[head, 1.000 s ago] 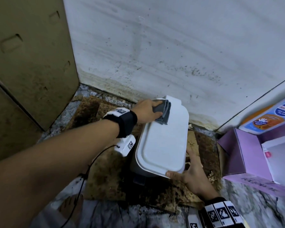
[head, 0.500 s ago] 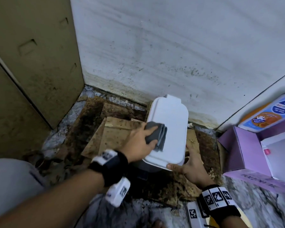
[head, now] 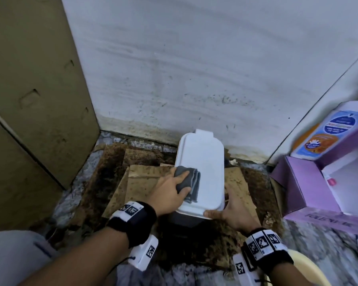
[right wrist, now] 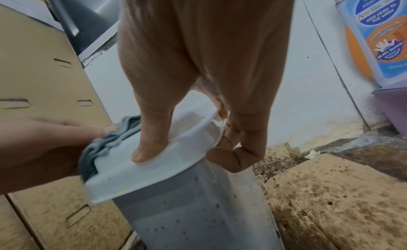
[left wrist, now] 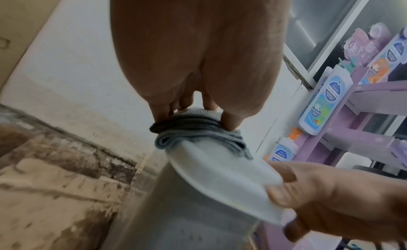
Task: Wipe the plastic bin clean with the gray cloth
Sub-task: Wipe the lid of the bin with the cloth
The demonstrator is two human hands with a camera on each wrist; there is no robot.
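A grey plastic bin (head: 184,220) with a white lid (head: 207,162) stands on the floor against the wall. My left hand (head: 172,191) grips the folded gray cloth (head: 191,183) and presses it on the lid's near left part. The left wrist view shows the cloth (left wrist: 196,131) bunched under my fingertips at the lid's edge (left wrist: 220,175). My right hand (head: 227,212) holds the lid's near right corner. In the right wrist view its thumb (right wrist: 152,140) lies on top of the lid (right wrist: 180,159) and the fingers curl under the rim. The bin's body (right wrist: 198,215) is speckled with spots.
Stained cardboard sheets (head: 145,178) cover the floor around the bin. A brown cabinet (head: 29,100) stands on the left, the white wall (head: 194,79) right behind. A purple display box (head: 310,182) with bottles (head: 322,137) is close on the right.
My left hand has slid the cloth from the lid's far end toward its near left part. The right hand has stayed on the near right corner.
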